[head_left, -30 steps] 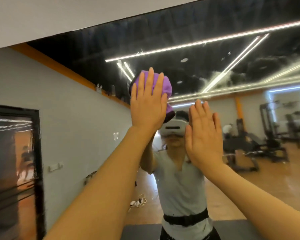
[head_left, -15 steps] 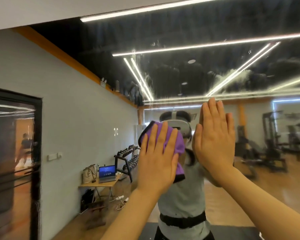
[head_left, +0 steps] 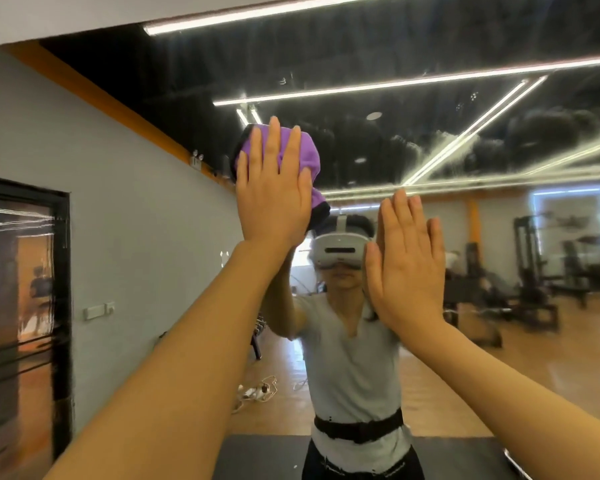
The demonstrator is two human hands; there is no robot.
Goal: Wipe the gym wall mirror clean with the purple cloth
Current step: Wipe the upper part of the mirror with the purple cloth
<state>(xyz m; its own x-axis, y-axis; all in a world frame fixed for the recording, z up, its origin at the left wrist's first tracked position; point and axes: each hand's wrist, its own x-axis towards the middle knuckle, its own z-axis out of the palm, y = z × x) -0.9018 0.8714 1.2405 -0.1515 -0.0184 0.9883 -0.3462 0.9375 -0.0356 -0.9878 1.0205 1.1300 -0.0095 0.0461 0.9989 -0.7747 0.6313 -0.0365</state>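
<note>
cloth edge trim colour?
Black, along the purple cloth under the left hand; it shows best in the head view.

The mirror [head_left: 430, 140] fills nearly the whole frame, its top edge slanting across the upper left under a white wall strip; the glass shows hazy smears and streaks at upper right. The cloth [head_left: 302, 157] is purple with a dark edge, bunched and pressed flat against the glass at upper centre-left, under the straight fingers of the left hand [head_left: 274, 199]; a dark-edged corner hangs out below the palm on its right side
</note>
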